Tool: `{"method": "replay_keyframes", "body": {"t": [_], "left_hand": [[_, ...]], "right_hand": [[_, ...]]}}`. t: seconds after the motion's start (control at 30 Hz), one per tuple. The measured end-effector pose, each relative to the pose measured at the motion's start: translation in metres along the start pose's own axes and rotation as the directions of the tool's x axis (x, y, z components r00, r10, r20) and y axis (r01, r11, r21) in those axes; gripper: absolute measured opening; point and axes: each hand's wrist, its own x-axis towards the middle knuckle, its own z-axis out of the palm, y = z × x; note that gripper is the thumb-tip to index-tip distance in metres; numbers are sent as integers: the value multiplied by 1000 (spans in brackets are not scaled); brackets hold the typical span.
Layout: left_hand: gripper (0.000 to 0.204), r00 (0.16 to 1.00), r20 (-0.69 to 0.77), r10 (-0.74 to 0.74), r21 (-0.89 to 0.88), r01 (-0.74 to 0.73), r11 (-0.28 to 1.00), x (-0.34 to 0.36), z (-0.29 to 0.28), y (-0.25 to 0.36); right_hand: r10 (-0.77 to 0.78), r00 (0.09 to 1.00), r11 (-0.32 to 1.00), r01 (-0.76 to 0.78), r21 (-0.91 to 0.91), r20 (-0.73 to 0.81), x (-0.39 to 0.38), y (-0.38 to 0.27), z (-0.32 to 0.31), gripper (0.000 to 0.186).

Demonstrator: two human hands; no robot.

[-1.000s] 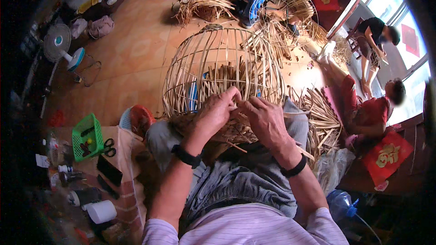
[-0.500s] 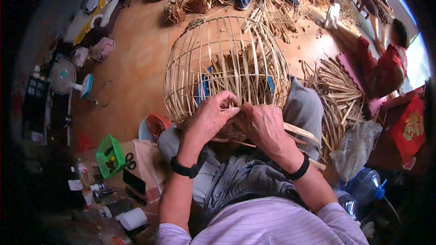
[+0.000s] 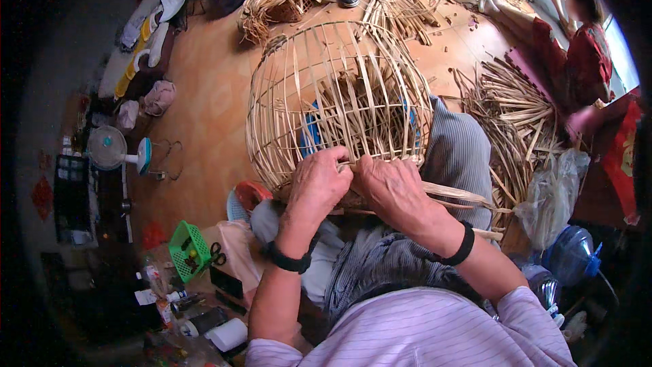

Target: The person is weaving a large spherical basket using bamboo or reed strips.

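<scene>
A large domed basket frame of pale woven strips (image 3: 339, 61) sits between my knees, with a pile of dry strips (image 3: 360, 115) showing through it. My left hand (image 3: 319, 183) has its fingers bent closed on a strip at the near part of the frame. My right hand (image 3: 388, 190) is just beside it, fingers curled against the same band of strips. Loose strip ends (image 3: 455, 194) stick out to the right past my right hand. What exactly lies between my fingertips is partly hidden.
A green basket (image 3: 187, 251) with scissors (image 3: 217, 253), a fan (image 3: 109, 147) and bundled bags (image 3: 159, 98) are at left. Strip bundles (image 3: 272, 3) lie ahead. At right are strips (image 3: 509, 109), water jugs (image 3: 569, 255) and a seated person in red (image 3: 584, 61); other people's legs show beyond.
The view has tilted down and shifted, so the room appears moved. My hands sit slightly lower in the picture, still close together on the basket; their fingers have moved slightly along the strips.
</scene>
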Motion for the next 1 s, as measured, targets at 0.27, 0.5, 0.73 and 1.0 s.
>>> {"method": "replay_keyframes", "body": {"t": [0.27,0.5,0.73,1.0], "left_hand": [[14,996,-71,52,143,-42,989,-2,7,4],[23,921,334,199,-200,-137,970,29,-20,-43],[21,925,290,243,-197,-191,962,42,-16,-43],[20,967,208,148,-287,-84,954,45,2,-52]], "right_hand": [[45,973,994,-68,91,227,18,-1,-18,37],[-11,970,993,-19,120,244,15,5,-9,39],[-43,966,999,38,26,253,18,-2,-8,33],[-72,964,997,75,-3,256,24,-1,-11,34]]}}
